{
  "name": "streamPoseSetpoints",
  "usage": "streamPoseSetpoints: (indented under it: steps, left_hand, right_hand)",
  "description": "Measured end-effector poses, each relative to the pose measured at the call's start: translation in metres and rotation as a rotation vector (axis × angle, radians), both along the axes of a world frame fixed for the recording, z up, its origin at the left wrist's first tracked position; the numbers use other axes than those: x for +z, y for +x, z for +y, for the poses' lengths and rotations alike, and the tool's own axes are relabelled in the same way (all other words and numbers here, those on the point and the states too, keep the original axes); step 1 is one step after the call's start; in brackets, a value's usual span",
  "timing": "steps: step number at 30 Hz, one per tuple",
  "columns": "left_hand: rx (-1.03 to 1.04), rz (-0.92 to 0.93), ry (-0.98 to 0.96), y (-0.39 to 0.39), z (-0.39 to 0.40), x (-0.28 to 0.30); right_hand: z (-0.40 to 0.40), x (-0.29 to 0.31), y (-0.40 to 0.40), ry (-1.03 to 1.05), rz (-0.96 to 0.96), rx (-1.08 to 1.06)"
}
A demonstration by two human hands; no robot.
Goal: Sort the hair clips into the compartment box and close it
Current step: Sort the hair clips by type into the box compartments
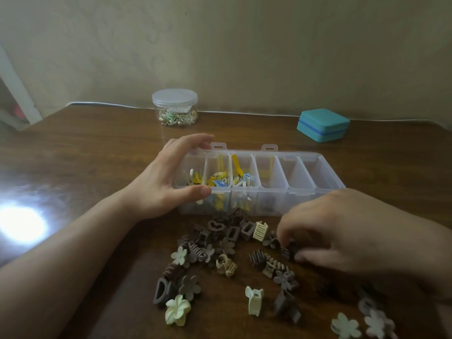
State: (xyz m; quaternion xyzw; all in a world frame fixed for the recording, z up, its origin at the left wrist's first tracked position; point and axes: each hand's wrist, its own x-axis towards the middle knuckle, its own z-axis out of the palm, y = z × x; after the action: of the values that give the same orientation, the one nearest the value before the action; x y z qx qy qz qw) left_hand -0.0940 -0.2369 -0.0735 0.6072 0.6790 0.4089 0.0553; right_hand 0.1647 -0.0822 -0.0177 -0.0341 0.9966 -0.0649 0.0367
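Compartment box (pixel 325 184) open; three left compartments hold clips (pixel 221 178).

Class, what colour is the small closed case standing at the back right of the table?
Teal, with a blue band round its middle: the case, seen in the head view.

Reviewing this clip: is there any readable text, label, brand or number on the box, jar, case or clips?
None can be read.
Compartment box: clear plastic, no label showing.
Round jar: no print visible on its lid.
Teal case: plain, with a blue band.
Hair clips: no markings visible.
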Motion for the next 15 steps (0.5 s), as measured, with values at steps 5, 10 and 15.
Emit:
streamPoseSetpoints:
  steps: [5, 10, 15]
  left_hand:
    - [-0.004, -0.006, 0.005, 0.000, 0.000, -0.001]
    - [-0.006, -0.018, 0.003, 0.000, 0.000, -0.001]
    - [0.001, -0.014, 0.011, 0.000, -0.001, 0.000]
  right_hand:
    - [0.008, 0.014, 0.004, -0.189, 0.010, -0.008]
    - [0.009, -0.002, -0.017, -0.266, 0.691, -0.190]
    - [0.013, -0.020, -0.029, -0.112, 0.692, -0.279]
